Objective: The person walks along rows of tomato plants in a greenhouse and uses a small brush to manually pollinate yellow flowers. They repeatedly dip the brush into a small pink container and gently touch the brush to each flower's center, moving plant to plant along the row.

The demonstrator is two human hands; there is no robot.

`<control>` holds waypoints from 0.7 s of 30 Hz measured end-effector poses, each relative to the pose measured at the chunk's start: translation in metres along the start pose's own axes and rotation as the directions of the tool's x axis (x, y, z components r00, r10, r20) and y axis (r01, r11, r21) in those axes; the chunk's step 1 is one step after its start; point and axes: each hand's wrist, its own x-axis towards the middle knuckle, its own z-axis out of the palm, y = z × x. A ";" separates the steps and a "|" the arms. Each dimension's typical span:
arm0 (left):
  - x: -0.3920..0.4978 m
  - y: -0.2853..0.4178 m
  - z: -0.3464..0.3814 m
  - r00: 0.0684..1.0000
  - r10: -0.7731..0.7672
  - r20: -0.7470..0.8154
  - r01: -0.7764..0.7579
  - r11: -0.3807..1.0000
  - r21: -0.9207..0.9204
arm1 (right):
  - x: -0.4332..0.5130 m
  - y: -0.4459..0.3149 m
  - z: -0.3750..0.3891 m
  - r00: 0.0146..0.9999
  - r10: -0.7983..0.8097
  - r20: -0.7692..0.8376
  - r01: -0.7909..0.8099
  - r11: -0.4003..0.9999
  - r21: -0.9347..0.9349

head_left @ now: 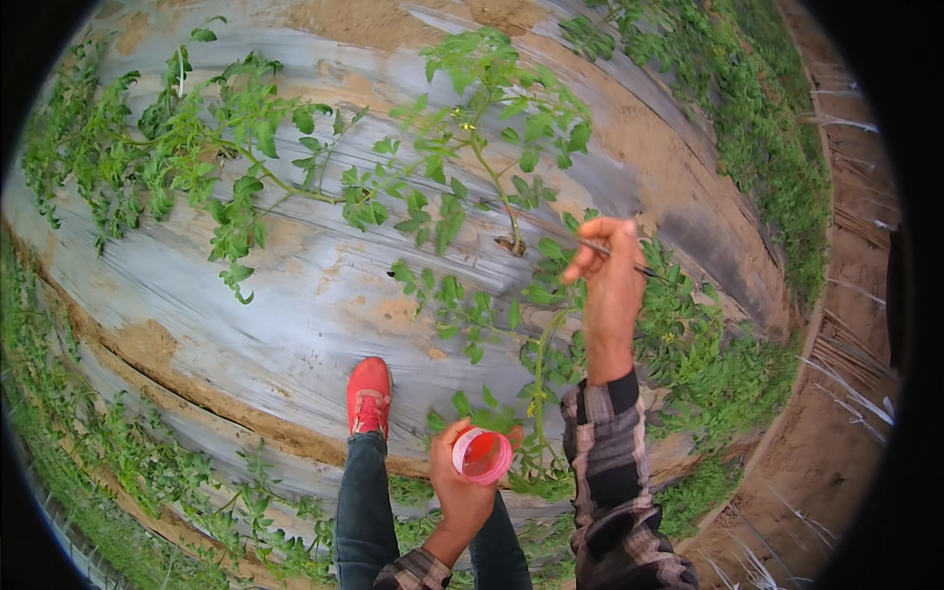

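Observation:
My left hand (461,483) is closed around a small pink-rimmed cup (483,456) with reddish contents, low in the view. My right hand (612,276) pinches a thin dark stick (596,245), perhaps a brush; its far end is blurred. Beneath and beside the right hand are leaves of a tomato plant (542,354) with yellow flowers near its lower stem. Another tomato plant (487,158) rises from a hole in the plastic film, up and left of the right hand, with small yellow flowers (467,126).
Silvery plastic mulch film (295,317) with soil patches covers the bed. My red shoe (369,394) stands on it. More tomato plants (177,147) spread at upper left. Green rows line the right and lower left; bare soil (848,295) with sticks and white strings lies far right.

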 end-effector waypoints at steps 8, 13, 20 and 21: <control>0.018 0.016 -0.014 0.996 -0.079 -0.044 0.073 0.990 -0.123 | 0.044 0.022 0.079 0.968 -0.206 -0.146 0.179 0.968 -0.177; 0.028 0.026 -0.023 0.987 -0.154 -0.050 0.141 0.969 -0.203 | 0.061 0.026 0.095 0.920 -0.357 -0.164 0.297 0.905 -0.303; 0.039 0.030 -0.029 0.980 -0.173 -0.102 0.145 0.961 -0.237 | 0.075 0.034 0.108 0.884 -0.450 -0.126 0.377 0.846 -0.378; 0.039 0.031 -0.029 0.979 -0.180 -0.099 0.151 0.958 -0.244 | 0.077 0.036 0.107 0.883 -0.454 -0.122 0.379 0.842 -0.384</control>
